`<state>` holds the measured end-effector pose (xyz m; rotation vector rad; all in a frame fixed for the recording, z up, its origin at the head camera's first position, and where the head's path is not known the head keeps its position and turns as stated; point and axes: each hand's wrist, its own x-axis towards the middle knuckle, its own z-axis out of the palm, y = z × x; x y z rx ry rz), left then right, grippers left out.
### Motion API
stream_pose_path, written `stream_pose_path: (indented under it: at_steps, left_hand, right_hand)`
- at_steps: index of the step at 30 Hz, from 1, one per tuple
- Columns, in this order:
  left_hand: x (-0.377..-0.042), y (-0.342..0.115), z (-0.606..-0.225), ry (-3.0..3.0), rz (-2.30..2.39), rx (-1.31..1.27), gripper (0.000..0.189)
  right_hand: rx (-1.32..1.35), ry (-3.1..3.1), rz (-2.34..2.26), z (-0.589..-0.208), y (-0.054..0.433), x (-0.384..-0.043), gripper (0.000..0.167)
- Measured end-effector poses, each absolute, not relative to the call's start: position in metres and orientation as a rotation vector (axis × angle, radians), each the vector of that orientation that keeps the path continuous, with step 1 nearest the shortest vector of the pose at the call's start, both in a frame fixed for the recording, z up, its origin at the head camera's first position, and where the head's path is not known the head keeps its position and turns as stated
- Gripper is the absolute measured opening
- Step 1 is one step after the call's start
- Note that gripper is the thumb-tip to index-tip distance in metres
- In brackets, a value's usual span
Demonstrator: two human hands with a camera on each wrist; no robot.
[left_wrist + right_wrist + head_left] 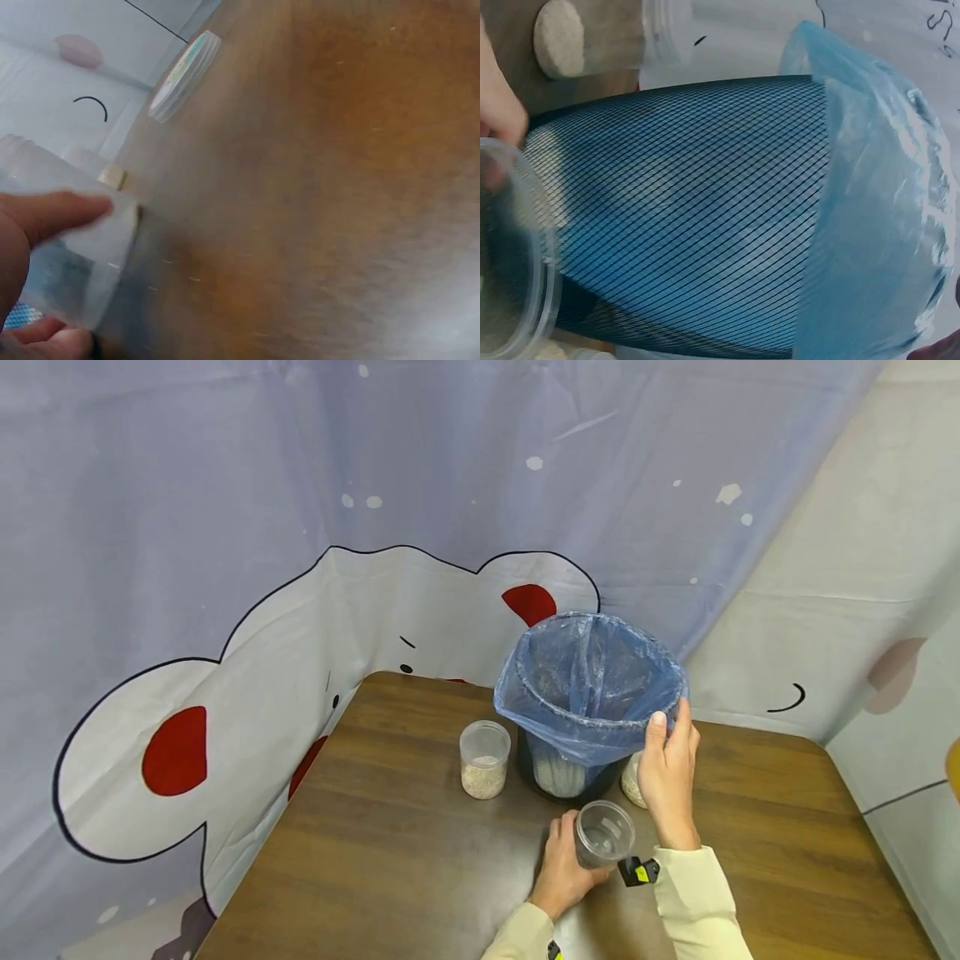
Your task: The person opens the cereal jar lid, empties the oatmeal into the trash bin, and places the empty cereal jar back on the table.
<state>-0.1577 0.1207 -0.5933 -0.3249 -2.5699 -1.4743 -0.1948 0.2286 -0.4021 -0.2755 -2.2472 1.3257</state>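
My left hand (564, 870) grips a clear plastic jar (604, 832) with an open top, low over the wooden table; no contents show inside. In the left wrist view, a finger lies along the jar (82, 262) on one side, and more fingertips are on the other. Just behind it stands a black mesh trash bin (682, 210) lined with a blue plastic bag (592, 693) folded over its rim. At the right of that rim, my right hand (670, 781) holds the bag-covered edge between thumb and fingers.
Left of the bin stands a jar (483, 760) partly filled with pale grains. Another jar (633, 782) with pale contents is partly hidden behind my right hand. The left wrist view has a round lid (184, 76) on the table. A printed curtain (420, 602) hangs behind.
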Motion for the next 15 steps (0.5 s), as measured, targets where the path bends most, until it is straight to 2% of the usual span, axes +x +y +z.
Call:
stream_pose_path:
  at_steps: [10,15]
  left_hand:
    - [-0.156,0.122,-0.6,-2.528,-1.406,-0.264,0.09]
    - [-0.157,0.124,-0.601,-2.545,-1.363,-0.257,0.09]
  right_hand:
    - [-0.446,-2.244,1.406,-0.431,0.259,-0.195,0.051]
    - [-0.482,-2.53,1.269,-0.451,0.283,-0.201,0.056]
